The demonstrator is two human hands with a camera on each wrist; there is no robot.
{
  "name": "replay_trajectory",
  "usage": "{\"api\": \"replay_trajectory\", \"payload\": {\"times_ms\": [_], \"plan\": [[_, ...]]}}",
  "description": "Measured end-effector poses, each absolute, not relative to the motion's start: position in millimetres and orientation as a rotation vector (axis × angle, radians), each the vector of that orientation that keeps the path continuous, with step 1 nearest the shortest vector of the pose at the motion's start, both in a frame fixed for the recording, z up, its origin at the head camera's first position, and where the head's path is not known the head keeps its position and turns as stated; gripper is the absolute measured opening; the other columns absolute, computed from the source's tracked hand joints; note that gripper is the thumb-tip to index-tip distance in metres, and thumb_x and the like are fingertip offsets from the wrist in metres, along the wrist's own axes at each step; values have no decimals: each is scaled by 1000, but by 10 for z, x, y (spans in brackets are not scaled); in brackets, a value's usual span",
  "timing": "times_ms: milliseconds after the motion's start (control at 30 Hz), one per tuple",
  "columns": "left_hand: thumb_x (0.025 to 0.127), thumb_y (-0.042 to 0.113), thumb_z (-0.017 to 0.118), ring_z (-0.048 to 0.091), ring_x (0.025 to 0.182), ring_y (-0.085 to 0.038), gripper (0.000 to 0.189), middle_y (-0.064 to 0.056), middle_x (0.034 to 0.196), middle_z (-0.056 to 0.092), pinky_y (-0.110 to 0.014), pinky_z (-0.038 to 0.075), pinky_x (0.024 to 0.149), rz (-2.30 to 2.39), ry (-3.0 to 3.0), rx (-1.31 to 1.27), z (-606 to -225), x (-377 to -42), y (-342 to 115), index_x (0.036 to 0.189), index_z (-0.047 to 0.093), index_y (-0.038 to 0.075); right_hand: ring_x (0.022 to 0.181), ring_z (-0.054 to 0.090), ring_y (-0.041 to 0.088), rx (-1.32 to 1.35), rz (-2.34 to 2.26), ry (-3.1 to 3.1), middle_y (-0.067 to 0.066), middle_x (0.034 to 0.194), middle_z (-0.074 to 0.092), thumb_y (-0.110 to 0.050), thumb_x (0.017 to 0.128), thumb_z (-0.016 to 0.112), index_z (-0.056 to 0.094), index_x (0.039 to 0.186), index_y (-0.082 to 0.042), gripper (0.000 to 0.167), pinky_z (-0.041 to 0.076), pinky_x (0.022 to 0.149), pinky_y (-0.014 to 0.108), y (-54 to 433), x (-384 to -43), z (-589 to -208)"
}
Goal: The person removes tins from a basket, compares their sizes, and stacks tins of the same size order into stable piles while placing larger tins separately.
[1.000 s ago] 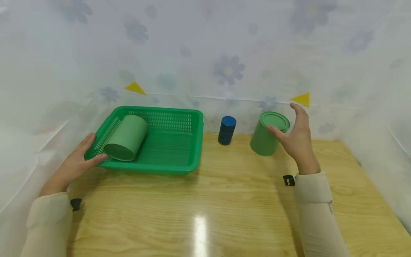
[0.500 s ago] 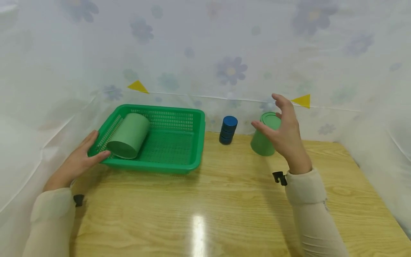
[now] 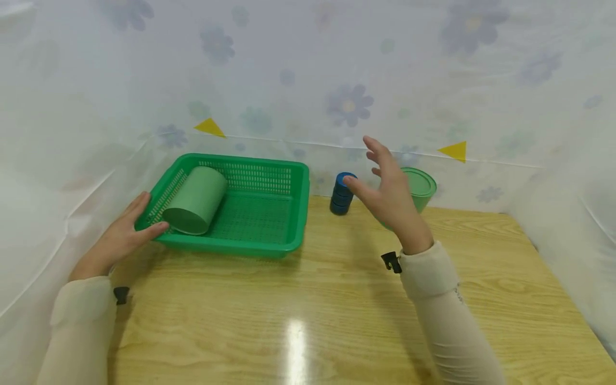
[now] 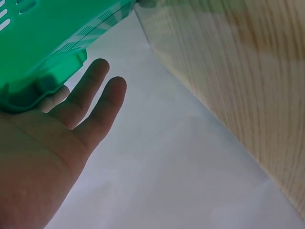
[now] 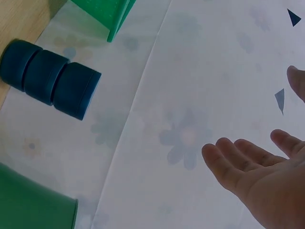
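On the left side of the wooden table (image 3: 289,289), I find the left hand (image 3: 117,235) against the front-left corner of the green basket (image 3: 255,219), fingers straight along its outside and thumb at the rim, with 1 pale green canister (image 3: 197,199) lying on its side within. Further right, I have the right hand (image 3: 392,200) raised, fingers extended, thumb spread and nothing grasped; its thumb overlaps the upright stack of 3 blue cylinders (image 3: 340,204) in the head view, yet the right-wrist view shows them apart, and a 2nd green canister (image 3: 421,184) stands partly hidden behind this hand.
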State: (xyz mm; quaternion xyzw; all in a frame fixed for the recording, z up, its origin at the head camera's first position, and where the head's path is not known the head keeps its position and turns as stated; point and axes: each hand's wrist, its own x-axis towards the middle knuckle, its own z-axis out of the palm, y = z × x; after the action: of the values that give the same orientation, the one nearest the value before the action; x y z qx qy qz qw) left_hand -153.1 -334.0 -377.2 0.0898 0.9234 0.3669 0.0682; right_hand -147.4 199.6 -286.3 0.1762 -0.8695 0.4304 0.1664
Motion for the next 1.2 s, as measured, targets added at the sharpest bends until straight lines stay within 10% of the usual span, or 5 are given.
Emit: {"api": "replay_trajectory", "payload": {"times_ms": [1200], "plan": [[100,44,62,-12,150,-44,95,-4,167,-15,-78,5,108,1131,2773,251,-3717,-1507,-3300,162,-9,27,138,44,21,907,1322,-2531,1,162,31,-39,102,61,28,160,-19,70,43,107,40,512,-2074,-2769]]}}
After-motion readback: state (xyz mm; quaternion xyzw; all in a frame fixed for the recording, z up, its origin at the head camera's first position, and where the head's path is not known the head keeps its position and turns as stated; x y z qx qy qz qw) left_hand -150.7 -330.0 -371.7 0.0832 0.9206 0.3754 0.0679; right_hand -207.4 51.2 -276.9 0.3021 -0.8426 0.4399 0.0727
